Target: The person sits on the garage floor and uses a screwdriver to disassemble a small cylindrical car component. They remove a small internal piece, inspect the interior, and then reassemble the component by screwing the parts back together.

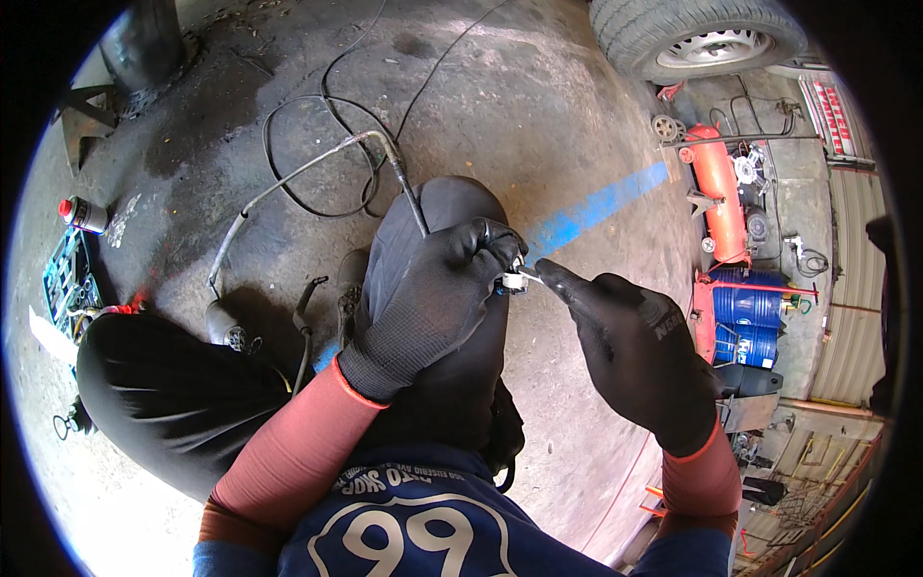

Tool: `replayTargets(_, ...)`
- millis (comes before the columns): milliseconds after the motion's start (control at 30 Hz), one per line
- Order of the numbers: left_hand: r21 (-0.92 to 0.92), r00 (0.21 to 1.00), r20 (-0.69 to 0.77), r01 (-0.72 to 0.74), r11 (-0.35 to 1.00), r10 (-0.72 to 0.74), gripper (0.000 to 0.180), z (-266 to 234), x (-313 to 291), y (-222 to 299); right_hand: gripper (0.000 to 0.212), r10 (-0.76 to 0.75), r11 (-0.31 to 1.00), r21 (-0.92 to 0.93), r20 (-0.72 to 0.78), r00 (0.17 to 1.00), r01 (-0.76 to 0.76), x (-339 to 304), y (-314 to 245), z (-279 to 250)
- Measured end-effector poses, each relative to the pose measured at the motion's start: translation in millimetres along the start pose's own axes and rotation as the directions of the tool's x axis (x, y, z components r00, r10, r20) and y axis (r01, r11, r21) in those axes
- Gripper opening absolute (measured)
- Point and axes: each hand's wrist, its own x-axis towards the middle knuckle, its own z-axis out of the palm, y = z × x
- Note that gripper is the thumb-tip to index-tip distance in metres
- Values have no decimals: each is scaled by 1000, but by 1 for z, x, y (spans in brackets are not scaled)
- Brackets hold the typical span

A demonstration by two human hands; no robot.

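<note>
My left hand (437, 298), in a black glove, is closed around a bent metal pipe (392, 154) above my raised knee. The pipe runs out behind the hand, then curves left into a thicker grey section that hangs toward my shoe. A small silver-white fitting (515, 282) shows just past my left fingertips; whether it joins the pipe is hidden by the glove. My right hand (630, 337), also black-gloved, pinches a thin pale rod-like tool (530, 276) between thumb and index finger. Its tip meets the fitting.
A thin black cable (272, 159) loops across the concrete floor. On the left lie a teal tool tray (65, 264) and a red-capped can (85, 214). To the right are a wheel (711, 48), an orange-red tank (718, 192) and blue drums (748, 306).
</note>
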Motion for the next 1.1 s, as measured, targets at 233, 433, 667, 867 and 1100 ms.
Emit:
replayTargets(233, -101, 999, -47, 5, 995, -10, 21, 2, -1, -1, 50, -21, 996, 82, -13, 1000, 22, 1, 8, -5)
replayTargets(433, -99, 997, -65, -51, 994, 45, 15, 2, -1, -3, 44, -43, 979, 199, -40, 998, 50, 6, 16, 2)
replayTargets(667, -67, 997, -76, -9, 998, 4, 13, 4, -1, -1, 40, -35, 968, 248, 0, 999, 34, 11, 22, 3)
replayTargets(867, -97, 994, -105, -11, 995, 1, 12, 5, -1, -3, 40, 38, 952, 303, 26, 999, -44, 10, 18, 9)
replayTargets(1100, -15, 993, -113, -28, 1000, 26, 11, 2, -3, 0, 43, 41, 965, 261, -107, 993, -12, 6, 11, 23)
